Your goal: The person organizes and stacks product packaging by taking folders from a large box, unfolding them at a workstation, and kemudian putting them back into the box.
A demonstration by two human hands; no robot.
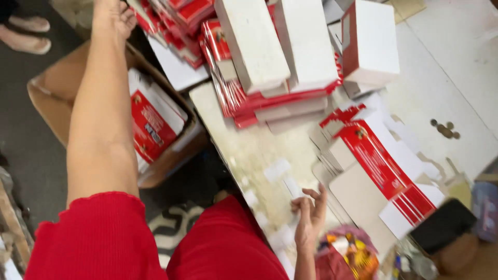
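Overhead, left hand (114,15) by glossy red flat cartons (176,21), right hand (309,218) empty.

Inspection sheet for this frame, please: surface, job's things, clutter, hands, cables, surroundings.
Surface: worn pale table, small white scraps on it.
Job's things: flat red-and-white carton blanks; folded white boxes on stacked blanks.
Clutter: dark phone, colourful pouch.
Hands: left hand stretched toward far red stacks; right hand at the table edge, empty, fingers loosely curled.
Cables: nothing seen.
Surroundings: cardboard box of blanks on the floor; another person's feet.
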